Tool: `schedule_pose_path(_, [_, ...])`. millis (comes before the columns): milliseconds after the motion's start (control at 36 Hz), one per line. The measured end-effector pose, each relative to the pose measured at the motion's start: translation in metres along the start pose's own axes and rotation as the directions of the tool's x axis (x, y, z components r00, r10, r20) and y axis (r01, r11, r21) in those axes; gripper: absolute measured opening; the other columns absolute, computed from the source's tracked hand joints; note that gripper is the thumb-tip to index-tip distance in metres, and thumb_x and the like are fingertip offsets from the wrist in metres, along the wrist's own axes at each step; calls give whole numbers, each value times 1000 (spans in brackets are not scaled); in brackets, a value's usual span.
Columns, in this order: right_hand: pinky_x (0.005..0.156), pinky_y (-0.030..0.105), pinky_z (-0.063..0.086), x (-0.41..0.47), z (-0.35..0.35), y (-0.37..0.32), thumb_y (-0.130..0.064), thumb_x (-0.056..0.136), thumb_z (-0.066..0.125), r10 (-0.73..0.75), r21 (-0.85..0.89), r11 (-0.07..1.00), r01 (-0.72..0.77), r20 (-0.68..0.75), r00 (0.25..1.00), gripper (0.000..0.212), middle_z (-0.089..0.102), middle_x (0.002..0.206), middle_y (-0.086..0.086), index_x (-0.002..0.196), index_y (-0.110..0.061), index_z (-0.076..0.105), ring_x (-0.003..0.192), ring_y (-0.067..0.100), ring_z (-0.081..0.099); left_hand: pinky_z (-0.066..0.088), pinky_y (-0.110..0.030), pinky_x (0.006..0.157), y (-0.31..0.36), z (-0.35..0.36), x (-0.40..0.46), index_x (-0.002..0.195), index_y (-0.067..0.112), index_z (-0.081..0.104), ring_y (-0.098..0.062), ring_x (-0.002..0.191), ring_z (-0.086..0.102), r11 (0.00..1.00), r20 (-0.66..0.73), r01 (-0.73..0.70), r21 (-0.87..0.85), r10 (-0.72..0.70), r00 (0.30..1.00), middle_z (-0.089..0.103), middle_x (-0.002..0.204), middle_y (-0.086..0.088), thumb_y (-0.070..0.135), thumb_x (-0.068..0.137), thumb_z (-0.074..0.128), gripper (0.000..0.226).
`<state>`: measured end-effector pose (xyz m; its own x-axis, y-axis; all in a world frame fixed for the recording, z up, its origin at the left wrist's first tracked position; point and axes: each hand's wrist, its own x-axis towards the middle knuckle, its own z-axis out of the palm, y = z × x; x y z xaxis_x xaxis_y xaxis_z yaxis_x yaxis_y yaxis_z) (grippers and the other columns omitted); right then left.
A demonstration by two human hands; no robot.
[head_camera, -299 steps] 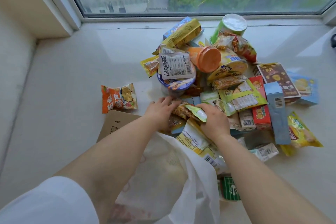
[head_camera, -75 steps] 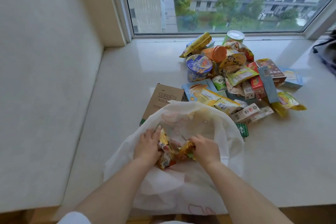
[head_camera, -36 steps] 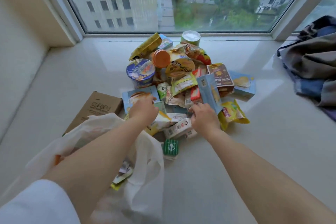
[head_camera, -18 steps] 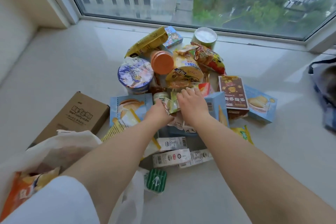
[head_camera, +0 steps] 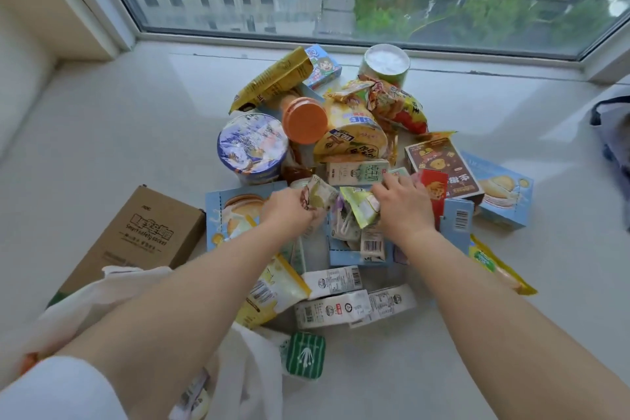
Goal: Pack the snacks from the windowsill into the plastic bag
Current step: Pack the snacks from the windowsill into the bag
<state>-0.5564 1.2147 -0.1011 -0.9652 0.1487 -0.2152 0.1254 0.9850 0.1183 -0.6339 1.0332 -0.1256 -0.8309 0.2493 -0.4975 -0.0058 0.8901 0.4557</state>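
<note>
Both your hands are in the middle of the snack pile (head_camera: 341, 153) on the windowsill (head_camera: 119, 133), grabbing a batch. Your left hand (head_camera: 289, 210) pinches a small green packet (head_camera: 318, 193); your right hand (head_camera: 404, 203) curls over a green-yellow sachet (head_camera: 361, 204). Plastic bag (head_camera: 102, 290) lies near-left under your left forearm, mouth toward the pile, likely for short carries.

The plastic bag (head_camera: 102, 286) runs off the lower left edge, its opening hidden under the left forearm. Bits of orange and pale packets show at its edges, too blurred to tell. A dark cloth (head_camera: 613, 140) is cut off by the right edge. The left hand (head_camera: 289, 211) covers part of a blue box (head_camera: 235, 211). Small print on the packets is unreadable.
</note>
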Motion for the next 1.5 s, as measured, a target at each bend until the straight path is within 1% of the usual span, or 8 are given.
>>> schedule_pose_path(306, [92, 32, 40, -7, 1, 34, -4, 81, 54, -35, 104, 994, 28, 67, 997, 50, 54, 123, -4, 127, -24, 50, 118, 19, 47, 42, -41, 98, 53, -8, 27, 120, 16, 63, -23, 134, 30, 772, 34, -423, 474, 464, 885, 31, 148, -1, 32, 92, 57, 33])
schedule_pose_path(472, [80, 31, 45, -6, 1, 50, -2, 81, 54, -70, 134, 990, 49, 156, 985, 47, 55, 119, -3, 123, -22, 49, 110, 20, 52, 40, -40, 99, 81, -1, 53, 128, 19, 56, -29, 134, 33, 709, 191, -448, 544, 416, 889, 19, 154, -10, 28, 92, 51, 37])
schedule_pose_path(583, [66, 31, 40, 0, -4, 50, 0, 82, 51, -71, 213, 977, 22, 227, 971, 56, 55, 122, 0, 131, -26, 41, 105, 23, 54, 46, -37, 91, 88, 4, 71, 137, 22, 49, -29, 117, 49, 716, 282, -409, 566, 298, 912, 35, 142, -10, 32, 95, 45, 43])
schedule_pose_path(722, [72, 28, 32, 0, 5, 42, -14, 83, 57, -125, 239, 968, 74, 204, 971, 56, 55, 122, 0, 132, -28, 35, 106, 22, 52, 44, -37, 92, 80, 17, 91, 134, 19, 51, -30, 120, 46, 697, 282, -375, 611, 251, 926, 51, 132, -8, 39, 96, 43, 44])
schedule_pose_path(917, [87, 33, 41, 4, 26, 39, -47, 79, 63, -131, 280, 957, 82, 162, 978, 59, 49, 124, -4, 132, -34, 41, 112, 19, 48, 41, -34, 76, 59, 22, 82, 120, 17, 56, -28, 113, 50, 727, 135, -328, 603, 312, 940, 58, 122, -6, 39, 95, 44, 35])
schedule_pose_path(1139, [84, 26, 41, -12, 20, 34, -46, 75, 73, -154, 521, 853, -39, 322, 934, 60, 51, 120, -5, 128, -25, 55, 108, 14, 52, 46, -38, 80, 26, 31, 45, 118, 14, 53, -31, 106, 56, 862, 149, -314, 398, 278, 949, 58, 120, -10, 32, 95, 46, 29])
schedule_pose_path(1306, [74, 31, 51, -17, 22, 37, -29, 75, 77, 112, 758, 564, -327, 323, 940, 39, 65, 102, -2, 109, -20, 60, 91, 17, 61, 51, -37, 78, 7, 28, 23, 122, 18, 51, -32, 100, 59, 891, 198, -270, 364, 209, 958, 63, 113, -11, 37, 95, 49, 33])
schedule_pose_path(1500, [72, 32, 49, 1, 16, 32, -28, 80, 72, 178, 734, 607, -305, 249, 952, 23, 66, 96, -3, 101, -27, 61, 90, 18, 60, 48, -40, 80, 1, 14, 30, 150, 31, 10, -36, 102, 61, 986, -94, -103, 128, 115, 989, 63, 116, -16, 24, 91, 59, 77])
